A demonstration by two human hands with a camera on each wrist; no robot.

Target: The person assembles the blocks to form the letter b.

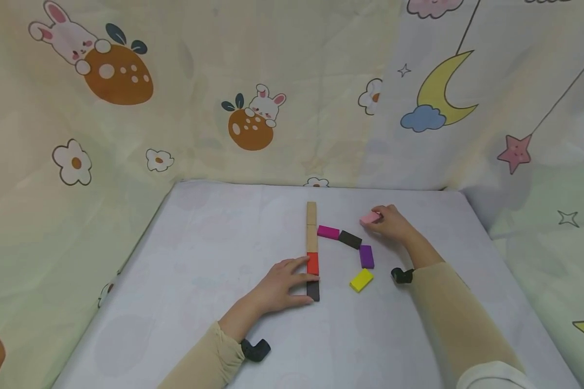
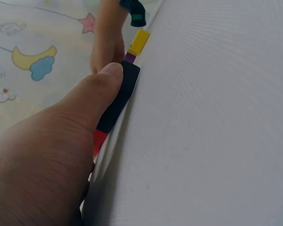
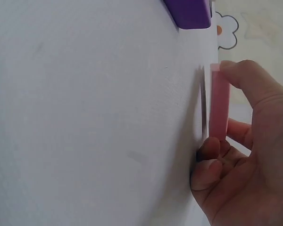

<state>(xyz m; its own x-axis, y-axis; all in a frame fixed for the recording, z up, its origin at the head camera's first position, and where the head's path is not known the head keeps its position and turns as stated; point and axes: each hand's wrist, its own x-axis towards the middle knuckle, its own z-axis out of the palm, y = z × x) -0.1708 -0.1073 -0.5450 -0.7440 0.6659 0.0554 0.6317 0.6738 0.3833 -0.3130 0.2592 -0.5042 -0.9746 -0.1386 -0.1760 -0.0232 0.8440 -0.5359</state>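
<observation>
My right hand [image 1: 393,224] holds a pink block [image 1: 370,218] by its ends between thumb and fingers; in the right wrist view the pink block [image 3: 220,103] has a gap and a shadow between it and the white surface. A straight column runs along the middle: two wooden blocks [image 1: 311,227], a red block [image 1: 312,263] and a black block [image 1: 313,290]. Across its lower part rests my left hand [image 1: 284,285], fingers extended over the red block and thumb at the near end of the black block [image 2: 118,101]. From the column curve a magenta block [image 1: 328,232], a dark block [image 1: 350,239] and a purple block [image 1: 366,256].
A yellow block [image 1: 361,280] lies at an angle below the purple one. White cloth covers the table [image 1: 214,237]. Patterned curtains [image 1: 199,108] stand behind it and at both sides. Each wrist wears a small black camera [image 1: 256,350].
</observation>
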